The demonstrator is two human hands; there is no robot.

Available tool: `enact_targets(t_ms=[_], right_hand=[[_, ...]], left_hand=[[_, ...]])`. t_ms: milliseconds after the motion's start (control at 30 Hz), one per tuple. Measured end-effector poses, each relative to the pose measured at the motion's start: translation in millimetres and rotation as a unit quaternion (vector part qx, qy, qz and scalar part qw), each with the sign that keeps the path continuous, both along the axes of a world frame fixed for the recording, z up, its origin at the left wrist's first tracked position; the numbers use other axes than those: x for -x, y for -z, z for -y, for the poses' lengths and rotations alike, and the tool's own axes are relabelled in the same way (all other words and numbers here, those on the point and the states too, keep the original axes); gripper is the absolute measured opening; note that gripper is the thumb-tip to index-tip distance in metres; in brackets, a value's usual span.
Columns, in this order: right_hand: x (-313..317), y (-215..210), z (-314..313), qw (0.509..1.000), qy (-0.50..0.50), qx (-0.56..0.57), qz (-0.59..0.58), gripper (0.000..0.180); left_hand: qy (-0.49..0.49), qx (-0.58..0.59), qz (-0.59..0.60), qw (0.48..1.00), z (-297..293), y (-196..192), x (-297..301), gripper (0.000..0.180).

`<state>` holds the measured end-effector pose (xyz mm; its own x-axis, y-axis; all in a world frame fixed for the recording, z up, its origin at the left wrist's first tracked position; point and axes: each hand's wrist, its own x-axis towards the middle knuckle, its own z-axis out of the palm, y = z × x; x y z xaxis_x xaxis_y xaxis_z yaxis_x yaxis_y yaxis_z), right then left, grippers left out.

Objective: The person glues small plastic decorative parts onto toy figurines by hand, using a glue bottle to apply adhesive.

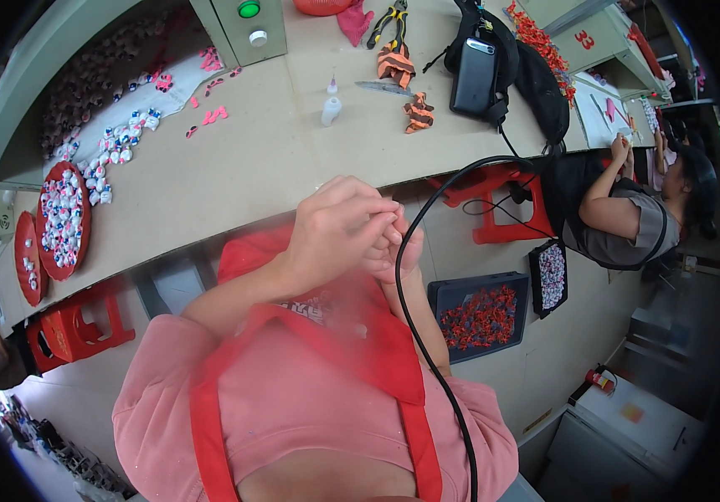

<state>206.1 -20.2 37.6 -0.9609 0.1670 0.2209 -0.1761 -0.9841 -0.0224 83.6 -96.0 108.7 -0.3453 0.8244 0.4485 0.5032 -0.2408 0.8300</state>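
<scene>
My left hand (335, 226) and my right hand (408, 251) meet just off the near edge of the worktable (251, 151). Fingers on both are closed, their tips pressed together. Whatever they hold is hidden or too small to make out. A black cable (410, 314) runs across in front of my right hand. Beyond the hands, a small white dropper bottle (331, 111) stands on the table. Farther back lie orange-and-dark striped pieces (418, 113), a thin metal tool (383, 87) and yellow-and-black pliers (389, 23).
Red trays (84, 243) at the left hold small white, blue and pink figures; more figures (117, 151) and pink pieces (218, 115) lie loose. A phone-like black device (475, 75) rests on a black bag. A grey bin (439, 293) of red-orange pieces is on the floor. A person (628, 201) works at the right.
</scene>
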Motion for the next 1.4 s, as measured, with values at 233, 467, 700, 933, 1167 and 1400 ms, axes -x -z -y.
enact_targets(t_ms=[233, 467, 700, 933, 1167, 1400], right_hand=[[-7, -4, -9, 0.987, 0.013, -0.126, 0.103, 0.032], [-6, -7, -10, 0.974, 0.037, -0.179, 0.136, 0.027], [-5, -7, -7, 0.979, 0.028, -0.156, 0.129, 0.031], [-15, -15, -13, 0.96, 0.06, -0.218, 0.165, 0.024], [-19, -12, -18, 0.939, 0.077, -0.264, 0.207, 0.03], [-5, -11, -27, 0.954, 0.058, -0.236, 0.176, 0.026]], left_hand=[[-0.002, -0.017, -0.035, 0.999, 1, -5, 2, 0.012], [-0.027, -0.043, -0.052, 0.997, -4, -9, 2, 0.013], [0.013, -0.021, -0.024, 0.999, 1, -10, 5, 0.01], [0.0, -0.035, -0.054, 0.998, 6, -12, 6, 0.011], [-0.002, -0.039, -0.084, 0.996, 2, -10, 6, 0.01], [0.002, -0.041, -0.035, 0.999, -9, -5, 16, 0.009]])
